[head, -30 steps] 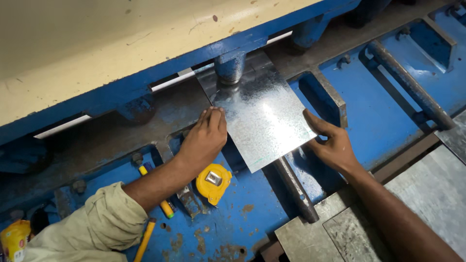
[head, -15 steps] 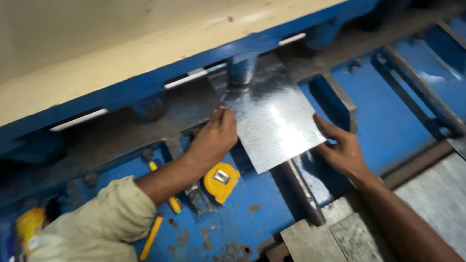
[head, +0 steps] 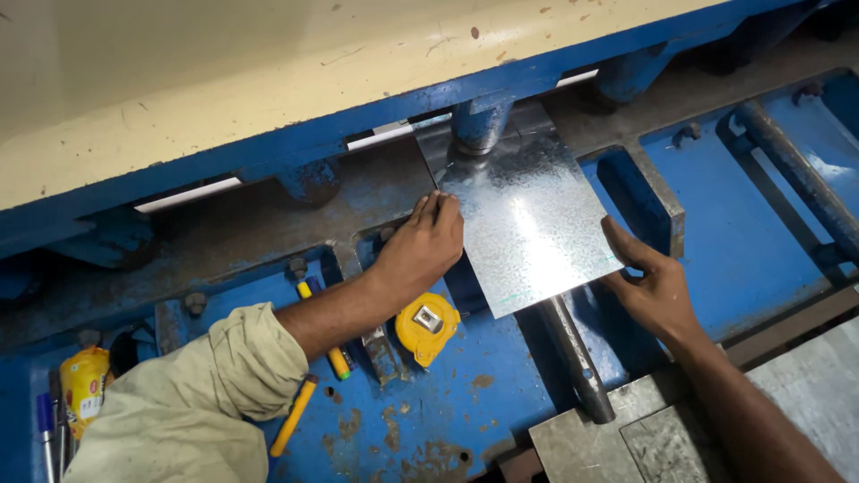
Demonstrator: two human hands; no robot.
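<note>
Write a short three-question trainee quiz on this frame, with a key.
1. True or false: both hands touch the galvanised metal sheet.
2. What lies on the blue machine bed just below the left hand? A) red hammer B) yellow tape measure C) green glove
3. Which edge of the sheet does the right hand hold?

Key:
1. True: the left hand presses on its left edge, the right hand grips it.
2. B
3. The right edge, near the lower corner.
</note>
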